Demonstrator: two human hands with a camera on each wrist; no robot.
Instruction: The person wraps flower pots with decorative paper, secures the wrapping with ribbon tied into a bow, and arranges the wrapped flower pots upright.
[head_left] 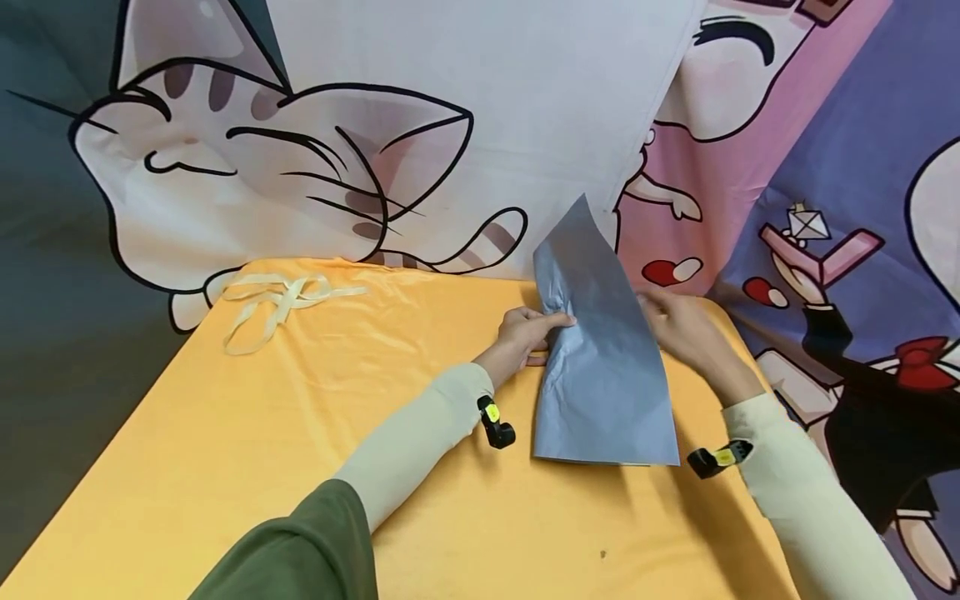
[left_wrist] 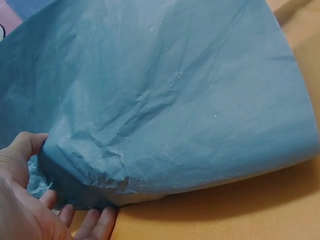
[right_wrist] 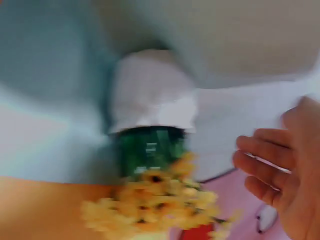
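A sheet of blue-grey wrapping paper (head_left: 611, 375) stands folded over on the table, its left side creased and gathered. My left hand (head_left: 521, 337) grips that gathered side, thumb on the front and fingers curled beneath; the crumpled paper (left_wrist: 165, 115) fills the left wrist view. Against the paper's inner side, in the blurred right wrist view, is a bunch of yellow flowers (right_wrist: 155, 200) with a dark green band (right_wrist: 150, 147) and white wrapping (right_wrist: 155, 95). The head view hides the flowers behind the sheet. Beside the paper's right edge, my right hand (head_left: 686, 333) holds nothing, fingers loosely extended.
A loose cream ribbon (head_left: 281, 300) lies at the table's back left. Yellow-orange cloth (head_left: 337, 417) covers the table. Behind it hangs a printed cartoon backdrop (head_left: 570, 100). Both wrists carry small black cameras.
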